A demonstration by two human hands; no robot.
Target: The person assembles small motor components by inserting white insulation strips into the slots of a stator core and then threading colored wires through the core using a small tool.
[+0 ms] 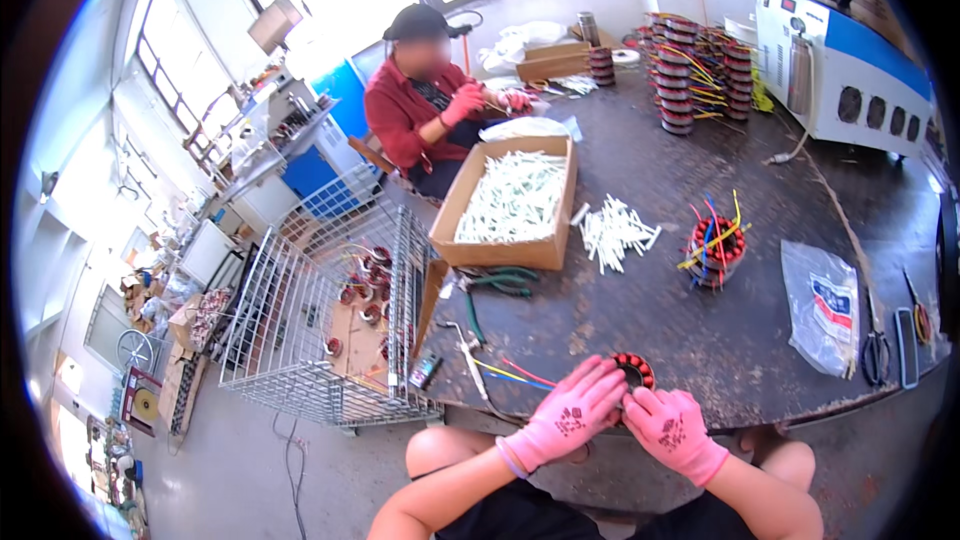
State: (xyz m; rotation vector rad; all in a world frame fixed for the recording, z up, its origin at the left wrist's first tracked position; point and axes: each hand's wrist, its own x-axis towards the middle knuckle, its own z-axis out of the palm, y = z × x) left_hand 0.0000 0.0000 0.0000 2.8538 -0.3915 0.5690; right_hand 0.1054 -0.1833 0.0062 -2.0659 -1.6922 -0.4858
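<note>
A motor stator (634, 370) with red-wrapped coils around a dark ring is at the table's near edge, between my pink-gloved hands. My left hand (572, 418) lies against its left side, fingers fairly straight and close together, holding it there. On the near right side, my right hand (674, 432) grips the ring with bent fingers. Red, blue and yellow lead wires (515, 373) run out leftward from beside my left hand. Part of the stator's lower side is hidden by the gloves.
A carton (500, 258) of white sticks stands ahead, a loose pile (617, 233) beside it. Nearby are pliers (500, 282), another stator stack (716, 248), a plastic bag (820, 305) and scissors (876, 340). A wire cage (300, 340) is left; a co-worker (415, 110) sits beyond.
</note>
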